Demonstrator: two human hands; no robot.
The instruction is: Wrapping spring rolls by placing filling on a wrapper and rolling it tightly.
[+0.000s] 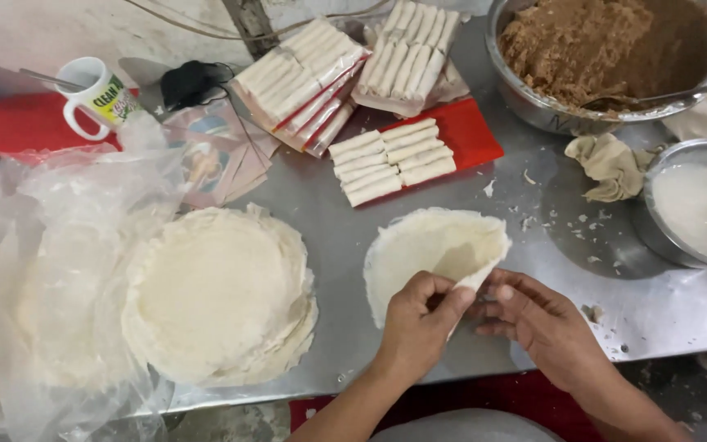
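Both hands, left hand point(419, 315) and right hand point(533, 319), are pinching the wrapper point(431, 245) edge on the worktop point(566, 270); it's looking thin, so tugging could probably tear it.

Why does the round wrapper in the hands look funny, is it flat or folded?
Partly folded: the wrapper lies mostly flat, but its right edge is lifted and folded over.

Metal table point(533, 245), crumbs scattered on it. A round wrapper point(431, 250) lies flat just above the pinching hands. Stack of wrappers point(218, 299) is to the left of the grip; plastic sheet point(34, 278) further left. Red tray point(468, 131) of rolls, beyond. Cloth point(611, 168) and two metal bowls point(550, 110) (upper right). Mug point(92, 98) far left.
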